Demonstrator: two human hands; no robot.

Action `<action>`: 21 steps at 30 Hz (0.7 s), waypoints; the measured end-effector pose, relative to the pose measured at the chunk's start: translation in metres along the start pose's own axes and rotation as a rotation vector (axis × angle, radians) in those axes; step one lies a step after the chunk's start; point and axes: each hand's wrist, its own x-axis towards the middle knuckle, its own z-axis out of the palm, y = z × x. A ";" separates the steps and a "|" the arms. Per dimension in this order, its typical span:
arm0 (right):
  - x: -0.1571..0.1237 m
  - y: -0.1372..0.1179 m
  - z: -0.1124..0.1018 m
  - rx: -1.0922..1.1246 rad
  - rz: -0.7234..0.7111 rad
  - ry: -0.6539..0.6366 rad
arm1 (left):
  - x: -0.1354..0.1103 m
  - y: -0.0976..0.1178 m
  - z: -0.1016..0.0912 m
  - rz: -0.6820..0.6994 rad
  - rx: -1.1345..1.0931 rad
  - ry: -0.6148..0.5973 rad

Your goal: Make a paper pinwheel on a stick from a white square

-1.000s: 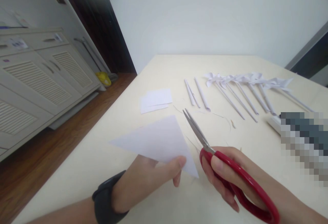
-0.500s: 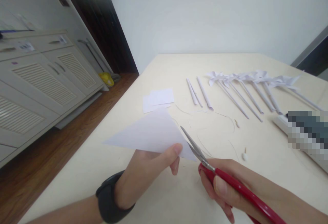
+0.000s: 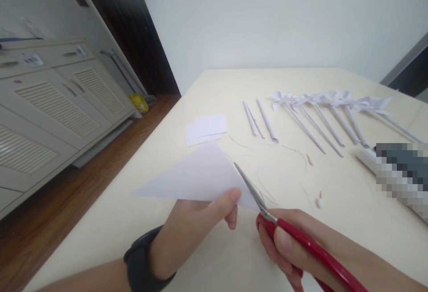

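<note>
My left hand (image 3: 197,225), with a black watch on the wrist, pinches the near edge of a white paper folded into a triangle (image 3: 197,176) and holds it above the table. My right hand (image 3: 294,247) grips red-handled scissors (image 3: 267,214). The blades lie along the triangle's right edge, their tips near its top corner. I cannot make out whether the blades are in the paper or beside it.
On the cream table (image 3: 110,220) lie small white paper sheets (image 3: 205,129), rolled paper sticks (image 3: 259,122), a row of several paper pinwheels (image 3: 327,109), thin paper trimmings (image 3: 267,180) and a blurred object (image 3: 401,171) at right. Cabinets (image 3: 50,104) stand left over wood floor.
The scissors came back and down from beyond the paper, and their blades now lie along the triangle's right edge. My left hand lifted the paper slightly toward them.
</note>
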 end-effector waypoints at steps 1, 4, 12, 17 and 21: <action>0.000 -0.003 0.000 -0.001 0.003 -0.003 | 0.000 0.000 0.000 -0.013 0.006 0.004; 0.002 -0.008 0.002 0.000 -0.019 -0.013 | 0.001 0.000 0.001 -0.011 0.032 0.005; -0.001 -0.001 0.002 0.003 0.076 0.020 | 0.000 0.003 0.001 0.010 0.046 -0.013; 0.001 -0.001 0.003 0.036 0.068 0.028 | 0.001 0.001 0.001 0.000 0.042 -0.008; 0.002 0.001 0.004 0.057 0.042 0.005 | 0.001 0.003 0.002 -0.004 0.035 -0.018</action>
